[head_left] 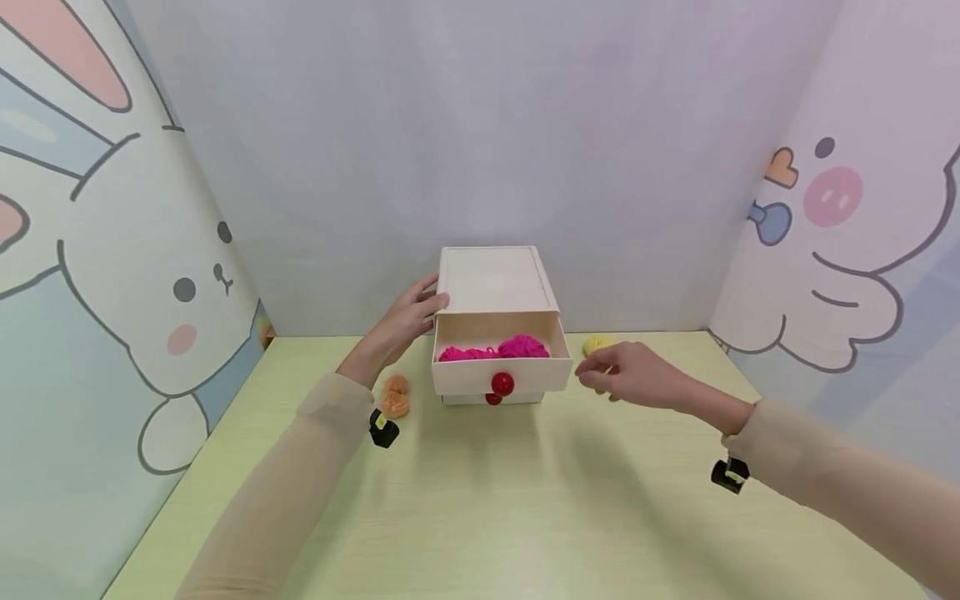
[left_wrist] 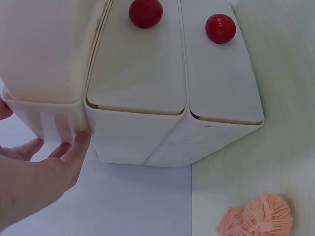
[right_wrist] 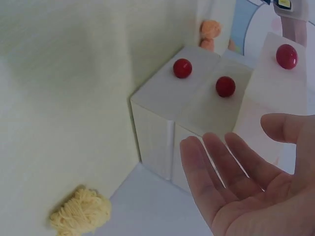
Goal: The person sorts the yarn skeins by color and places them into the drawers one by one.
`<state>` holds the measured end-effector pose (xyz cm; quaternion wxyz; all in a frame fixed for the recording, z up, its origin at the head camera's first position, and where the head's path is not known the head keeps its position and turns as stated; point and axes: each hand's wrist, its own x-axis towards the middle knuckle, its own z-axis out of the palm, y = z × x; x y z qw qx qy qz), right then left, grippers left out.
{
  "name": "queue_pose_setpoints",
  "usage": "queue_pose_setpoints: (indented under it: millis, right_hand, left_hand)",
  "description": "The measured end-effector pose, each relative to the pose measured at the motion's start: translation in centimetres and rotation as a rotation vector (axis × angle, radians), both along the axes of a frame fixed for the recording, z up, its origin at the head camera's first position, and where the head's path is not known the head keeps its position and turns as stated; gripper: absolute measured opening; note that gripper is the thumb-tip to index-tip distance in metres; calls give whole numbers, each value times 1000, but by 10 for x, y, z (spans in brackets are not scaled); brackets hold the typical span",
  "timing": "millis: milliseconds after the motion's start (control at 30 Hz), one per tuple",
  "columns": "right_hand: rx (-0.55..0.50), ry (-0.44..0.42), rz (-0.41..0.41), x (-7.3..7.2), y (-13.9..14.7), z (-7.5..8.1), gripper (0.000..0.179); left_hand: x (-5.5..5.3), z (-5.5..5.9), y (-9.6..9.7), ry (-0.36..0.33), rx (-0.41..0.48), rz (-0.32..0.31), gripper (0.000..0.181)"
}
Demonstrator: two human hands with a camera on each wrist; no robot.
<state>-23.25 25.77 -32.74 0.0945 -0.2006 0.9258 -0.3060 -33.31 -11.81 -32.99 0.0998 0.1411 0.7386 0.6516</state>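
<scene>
Head alone: pink yarn [head_left: 525, 347] in drawer [head_left: 465, 380]. Right wrist alone: 3 knobs [right_wrist: 225, 86].

A pale green tabletop [head_left: 480, 508] fills the lower part of the frame. A plain greyish backdrop [head_left: 480, 125] stands across the upper middle. At the left, a cartoon rabbit [head_left: 135, 283] shows pink inner ears [head_left: 71, 50] and a pink cheek [head_left: 182, 339]; at the upper right, a cartoon pig [head_left: 892, 221] has an orange heart [head_left: 783, 168] beside its pink snout [head_left: 833, 197].
</scene>
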Motion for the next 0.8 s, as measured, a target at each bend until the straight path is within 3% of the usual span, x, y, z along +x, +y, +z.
queue_pose_setpoints:
  millis: [167, 433, 567, 800]
  right_hand:
    - [-107, -249, 32, 6, -10, -16, 33]
    - [-441, -612, 111, 12, -32, -34, 45]
    - [-578, -703, 127, 14, -46, -36, 49]
    - [-714, -757, 73, 18, -71, -36, 59]
  left_hand:
    - [0, 0, 0, 1, 0, 1, 72]
    - [0, 0, -1, 7, 1, -9, 73]
    - [0, 1, -1, 5, 2, -7, 73]
    - [1, 0, -1, -6, -3, 11, 73]
